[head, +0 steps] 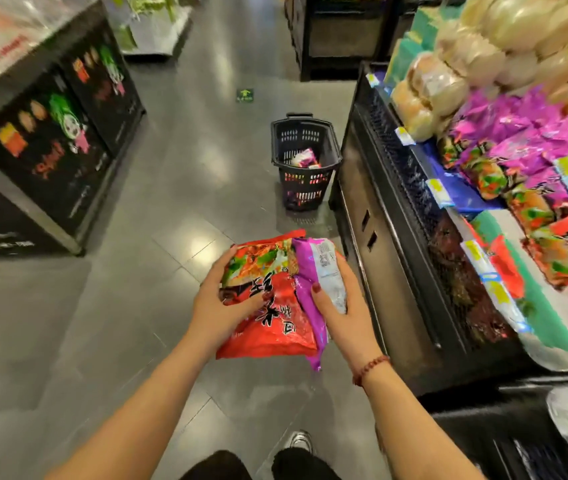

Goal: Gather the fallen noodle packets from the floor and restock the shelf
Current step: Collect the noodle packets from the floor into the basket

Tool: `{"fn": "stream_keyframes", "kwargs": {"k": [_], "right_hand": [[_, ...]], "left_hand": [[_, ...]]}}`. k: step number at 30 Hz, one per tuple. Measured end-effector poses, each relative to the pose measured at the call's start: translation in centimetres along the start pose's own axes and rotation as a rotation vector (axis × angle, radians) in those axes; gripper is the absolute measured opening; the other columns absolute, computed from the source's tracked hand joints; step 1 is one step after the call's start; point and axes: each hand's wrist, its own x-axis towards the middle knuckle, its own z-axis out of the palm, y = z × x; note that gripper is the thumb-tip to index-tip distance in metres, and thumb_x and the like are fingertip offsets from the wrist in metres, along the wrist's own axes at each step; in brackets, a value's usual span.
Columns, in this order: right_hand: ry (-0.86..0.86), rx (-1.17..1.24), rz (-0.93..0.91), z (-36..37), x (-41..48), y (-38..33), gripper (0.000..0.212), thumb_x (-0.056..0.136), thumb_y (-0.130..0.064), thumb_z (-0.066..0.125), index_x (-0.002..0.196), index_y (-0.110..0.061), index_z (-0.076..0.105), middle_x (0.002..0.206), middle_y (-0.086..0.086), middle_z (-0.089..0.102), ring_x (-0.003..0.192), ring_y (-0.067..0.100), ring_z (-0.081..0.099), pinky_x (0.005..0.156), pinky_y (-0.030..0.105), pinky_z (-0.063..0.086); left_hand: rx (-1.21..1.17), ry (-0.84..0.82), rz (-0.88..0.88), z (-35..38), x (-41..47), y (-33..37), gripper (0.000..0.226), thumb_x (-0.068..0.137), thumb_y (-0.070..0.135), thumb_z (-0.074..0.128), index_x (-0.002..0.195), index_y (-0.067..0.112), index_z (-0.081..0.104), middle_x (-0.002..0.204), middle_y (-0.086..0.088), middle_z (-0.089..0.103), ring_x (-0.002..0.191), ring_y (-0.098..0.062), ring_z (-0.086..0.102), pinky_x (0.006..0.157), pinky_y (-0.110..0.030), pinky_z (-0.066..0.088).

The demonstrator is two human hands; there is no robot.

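Note:
I hold two noodle packets side by side in front of me, above the grey floor. My left hand (222, 306) grips the big red noodle packet (275, 327) from its left side, thumb on top. My right hand (343, 306) grips the purple noodle packet (305, 282) with its silvery label, pressed against the red one. The shelf (414, 188) stands to my right, its sloped tiers filled with purple and red noodle packets (552, 161). A black basket (305, 133) stands on the floor ahead and holds at least one purple-and-white packet (305, 157).
A dark display island (50, 133) with bright graphics lines the left side of the aisle. Bagged buns (448, 81) fill the shelf's upper tier. Another dark fixture (338, 36) stands at the far end. My shoe (299, 439) shows at the bottom.

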Motion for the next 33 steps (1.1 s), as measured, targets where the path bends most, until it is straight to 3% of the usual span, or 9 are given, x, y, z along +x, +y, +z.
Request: {"fn": "stream_keyframes", "kwargs": {"k": [2, 6, 8, 11, 15, 19, 23, 28, 33], "right_hand": [[-0.023, -0.003, 0.0, -0.2, 2.7, -0.2, 0.078, 0.078, -0.045, 0.067, 0.147, -0.027, 0.035, 0.142, -0.016, 0.048, 0.13, 0.002, 0.046, 0.108, 0.035, 0.042], [-0.05, 0.04, 0.038, 0.4, 7.8, 0.0, 0.073, 0.081, -0.038, 0.069, 0.145, -0.027, 0.037, 0.139, -0.013, 0.052, 0.126, 0.006, 0.051, 0.104, 0.037, 0.046], [-0.058, 0.049, 0.056, 1.2, 10.7, 0.4, 0.07, 0.081, -0.037, 0.07, 0.143, -0.03, 0.039, 0.138, -0.013, 0.053, 0.125, 0.006, 0.052, 0.102, 0.035, 0.047], [-0.049, 0.053, 0.075, 2.6, 15.4, 0.9, 0.064, 0.079, -0.034, 0.068, 0.137, -0.039, 0.041, 0.136, -0.015, 0.052, 0.122, 0.004, 0.054, 0.099, 0.033, 0.049], [-0.018, 0.022, 0.079, 5.6, 22.7, 1.9, 0.071, 0.078, -0.038, 0.071, 0.142, -0.031, 0.042, 0.137, -0.01, 0.054, 0.122, 0.006, 0.054, 0.1, 0.033, 0.049], [-0.006, 0.021, 0.117, 9.0, 30.0, 2.0, 0.07, 0.07, -0.053, 0.073, 0.134, -0.044, 0.046, 0.136, -0.01, 0.055, 0.121, 0.01, 0.057, 0.099, 0.043, 0.05], [0.025, -0.026, 0.118, 12.0, 36.4, 2.3, 0.075, 0.072, -0.05, 0.071, 0.14, -0.036, 0.044, 0.138, -0.012, 0.052, 0.124, 0.007, 0.054, 0.102, 0.041, 0.047], [0.002, -0.031, 0.188, 13.7, 43.6, 2.9, 0.088, 0.065, -0.055, 0.073, 0.143, -0.032, 0.04, 0.136, -0.007, 0.054, 0.116, 0.008, 0.059, 0.09, 0.032, 0.055], [-0.004, 0.026, 0.271, 14.3, 51.5, 4.2, 0.07, 0.075, -0.045, 0.071, 0.138, -0.039, 0.041, 0.133, -0.007, 0.055, 0.114, 0.012, 0.061, 0.087, 0.036, 0.057]], "left_hand": [[-0.012, 0.02, -0.001, 0.4, 2.0, 0.2, 0.091, 0.058, 0.039, 0.083, 0.14, 0.038, 0.044, 0.123, 0.035, 0.046, 0.117, -0.006, 0.055, 0.101, -0.039, 0.049], [-0.018, 0.061, -0.016, 0.7, 6.6, 0.5, 0.066, 0.084, 0.017, 0.075, 0.139, 0.036, 0.043, 0.119, 0.031, 0.046, 0.117, -0.011, 0.055, 0.101, -0.039, 0.049], [-0.019, 0.073, -0.034, 0.5, 9.5, 0.2, 0.061, 0.088, 0.017, 0.069, 0.14, 0.036, 0.043, 0.119, 0.028, 0.047, 0.117, -0.012, 0.055, 0.098, -0.04, 0.051], [-0.001, 0.089, -0.042, -0.1, 14.5, -0.4, 0.059, 0.089, 0.019, 0.069, 0.14, 0.034, 0.044, 0.122, 0.016, 0.049, 0.12, -0.015, 0.054, 0.097, -0.038, 0.052], [-0.002, 0.107, -0.028, -1.8, 22.8, -1.4, 0.06, 0.085, 0.016, 0.073, 0.137, 0.032, 0.048, 0.127, 0.01, 0.054, 0.118, -0.014, 0.055, 0.098, -0.035, 0.05], [0.026, 0.105, -0.01, -4.6, 30.8, -1.3, 0.062, 0.082, 0.019, 0.077, 0.138, 0.027, 0.051, 0.128, 0.005, 0.058, 0.114, -0.012, 0.057, 0.088, -0.017, 0.049], [0.018, 0.089, -0.024, -7.2, 37.8, -1.4, 0.063, 0.078, 0.025, 0.081, 0.134, 0.035, 0.054, 0.127, 0.008, 0.061, 0.114, -0.01, 0.059, 0.097, -0.033, 0.051], [0.004, 0.076, -0.041, -8.5, 45.1, -1.2, 0.057, 0.081, 0.018, 0.078, 0.125, 0.046, 0.053, 0.116, 0.026, 0.057, 0.109, 0.002, 0.057, 0.093, -0.027, 0.05], [0.04, 0.068, -0.053, -8.4, 53.5, -1.7, 0.06, 0.08, 0.02, 0.079, 0.132, 0.037, 0.055, 0.124, 0.011, 0.06, 0.112, -0.009, 0.059, 0.093, -0.029, 0.051]]}}
